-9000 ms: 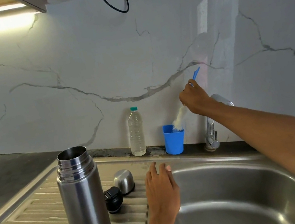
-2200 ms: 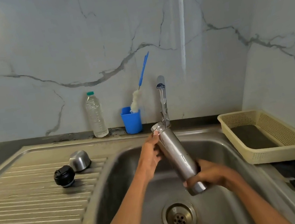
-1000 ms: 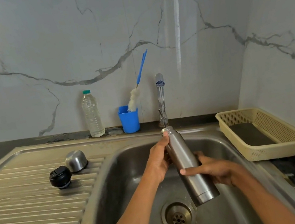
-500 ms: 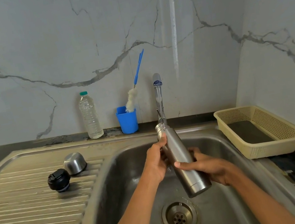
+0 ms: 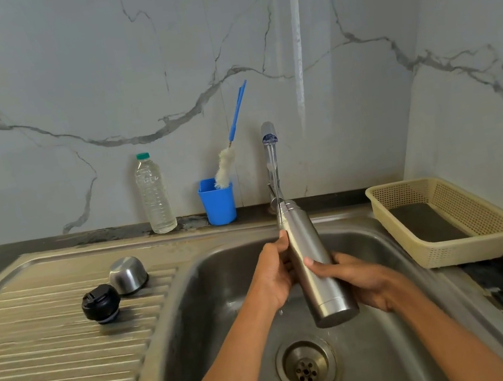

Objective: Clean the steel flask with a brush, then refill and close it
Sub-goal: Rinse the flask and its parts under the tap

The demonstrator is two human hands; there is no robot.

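The open steel flask (image 5: 315,266) tilts over the sink basin (image 5: 215,297), its mouth under the tap (image 5: 269,140), from which a thin stream of water runs. My left hand (image 5: 275,273) grips its upper body from the left. My right hand (image 5: 356,276) holds its lower body from the right. The blue-handled bottle brush (image 5: 234,139) stands in a blue cup (image 5: 217,201) at the back wall. On the ribbed drainboard (image 5: 53,352) lie the black stopper (image 5: 101,304) and the steel cap (image 5: 128,275).
A clear plastic water bottle (image 5: 154,195) stands left of the blue cup. A beige plastic basket (image 5: 443,220) sits on the dark counter right of the sink. The drain (image 5: 306,367) lies below the flask. Marble walls close in behind and to the right.
The brush went back into the blue cup and the flask moved from the drainboard into both hands over the sink. Lately its mouth rose to the tap.
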